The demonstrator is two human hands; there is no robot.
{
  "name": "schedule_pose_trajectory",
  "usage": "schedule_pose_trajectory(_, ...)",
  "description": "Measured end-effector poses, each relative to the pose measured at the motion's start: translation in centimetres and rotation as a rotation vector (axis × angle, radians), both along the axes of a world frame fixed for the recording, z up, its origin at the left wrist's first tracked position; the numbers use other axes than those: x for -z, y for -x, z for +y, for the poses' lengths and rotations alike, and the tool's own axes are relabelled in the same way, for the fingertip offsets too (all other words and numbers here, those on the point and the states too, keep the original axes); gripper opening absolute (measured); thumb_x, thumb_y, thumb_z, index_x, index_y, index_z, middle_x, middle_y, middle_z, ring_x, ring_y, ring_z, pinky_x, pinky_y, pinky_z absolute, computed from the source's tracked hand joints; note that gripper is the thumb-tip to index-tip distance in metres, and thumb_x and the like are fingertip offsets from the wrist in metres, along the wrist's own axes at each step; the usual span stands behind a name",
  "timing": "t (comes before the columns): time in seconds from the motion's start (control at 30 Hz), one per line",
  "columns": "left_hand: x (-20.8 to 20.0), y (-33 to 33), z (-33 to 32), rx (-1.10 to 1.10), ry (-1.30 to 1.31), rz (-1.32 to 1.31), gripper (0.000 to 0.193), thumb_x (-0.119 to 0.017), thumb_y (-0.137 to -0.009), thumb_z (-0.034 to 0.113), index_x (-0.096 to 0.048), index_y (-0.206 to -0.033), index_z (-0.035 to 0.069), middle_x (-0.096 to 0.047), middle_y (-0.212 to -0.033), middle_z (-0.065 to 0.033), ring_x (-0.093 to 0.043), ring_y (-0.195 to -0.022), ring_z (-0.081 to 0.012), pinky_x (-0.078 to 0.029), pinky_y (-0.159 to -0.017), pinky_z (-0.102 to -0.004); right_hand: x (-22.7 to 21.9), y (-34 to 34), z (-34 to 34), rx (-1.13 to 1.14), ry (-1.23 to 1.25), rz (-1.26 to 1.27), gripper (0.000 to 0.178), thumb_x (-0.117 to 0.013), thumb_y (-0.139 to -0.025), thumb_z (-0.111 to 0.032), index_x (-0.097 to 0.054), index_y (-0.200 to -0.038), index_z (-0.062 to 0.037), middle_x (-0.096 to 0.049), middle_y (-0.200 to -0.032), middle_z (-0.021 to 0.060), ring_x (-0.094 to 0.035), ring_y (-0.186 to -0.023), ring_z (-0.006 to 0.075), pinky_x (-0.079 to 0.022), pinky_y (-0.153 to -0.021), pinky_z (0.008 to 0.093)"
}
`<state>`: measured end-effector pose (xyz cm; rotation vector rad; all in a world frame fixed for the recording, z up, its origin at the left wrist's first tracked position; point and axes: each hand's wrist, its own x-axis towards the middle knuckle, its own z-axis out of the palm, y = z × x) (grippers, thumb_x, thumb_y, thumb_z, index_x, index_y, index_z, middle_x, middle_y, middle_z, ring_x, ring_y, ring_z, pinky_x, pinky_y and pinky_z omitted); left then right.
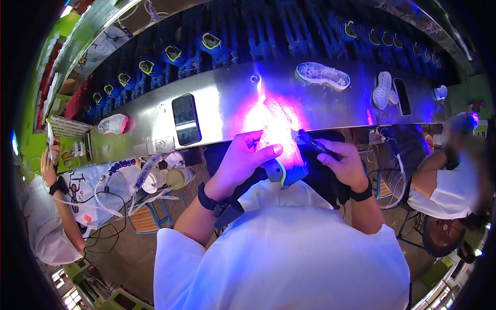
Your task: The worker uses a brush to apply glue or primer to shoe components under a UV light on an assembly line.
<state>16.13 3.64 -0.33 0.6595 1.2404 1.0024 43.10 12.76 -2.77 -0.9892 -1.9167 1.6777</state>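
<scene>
My left hand (238, 159) is wrapped round a shoe (289, 169), its thumb pressed on the side. The shoe's heel end is blue with a yellow-green collar edge and points toward me. Glaring pink-violet light washes out its front part. My right hand (347, 164) grips a slim dark-handled tool (316, 143), whose tip is close to the shoe's right side. The glare keeps me from telling what kind of tool it is, or whether it touches the shoe. A dark band sits on each wrist.
A metal bench (225, 106) runs across in front, carrying a phone (186, 120), a pale shoe sole (323, 75) and another sole (382, 90). Behind it stand rows of blue shoes (211, 41). Co-workers sit at left (46, 217) and right (449, 191). Containers (178, 177) stand left of me.
</scene>
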Motion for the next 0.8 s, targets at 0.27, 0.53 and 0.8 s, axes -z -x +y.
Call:
schedule_pose_trajectory(0.27, 0.1, -0.8, 0.3, -0.098, 0.002, -0.063, 0.025, -0.075, -0.092, 0.013, -0.068, -0.112, -0.001, -0.071, -0.098, -0.0026, -0.065, -0.088, -0.0062, -0.052, -0.076, -0.0228, -1.5, 0.2, 1.5, 0.067, 0.06, -0.058, 0.036, -0.072, -0.092, -0.008, -0.069, -0.127, -0.0017, -0.074, -0.101, 0.0063, -0.067, -0.092, 0.0133, -0.052, -0.086, 0.0288)
schedule_pose_trajectory(0.53, 0.1, -1.5, 1.5, -0.165, -0.109, 0.235, 0.042, -0.078, -0.089, 0.02, -0.066, -0.118, -0.008, -0.072, -0.106, -0.0092, -0.067, -0.098, -0.0139, -0.052, -0.088, -0.029, -1.9, -3.3, 2.0, -0.091, 0.134, -0.085, 0.039, -0.074, -0.089, -0.01, -0.069, -0.127, -0.0012, -0.068, -0.087, 0.0, -0.057, -0.075, 0.0068, -0.047, -0.07, 0.023)
schedule_pose_trajectory(0.8, 0.4, -2.6, 2.5, -0.276, -0.039, 0.022, 0.035, -0.071, -0.096, 0.025, -0.066, -0.117, -0.002, -0.072, -0.102, -0.0052, -0.068, -0.088, -0.0096, -0.055, -0.078, -0.0257, -1.1, -4.0, 0.9, 0.036, -0.069, -0.116, 0.039, -0.075, -0.086, -0.003, -0.07, -0.125, -0.0035, -0.074, -0.097, 0.0114, -0.067, -0.086, 0.0154, -0.051, -0.081, 0.0278)
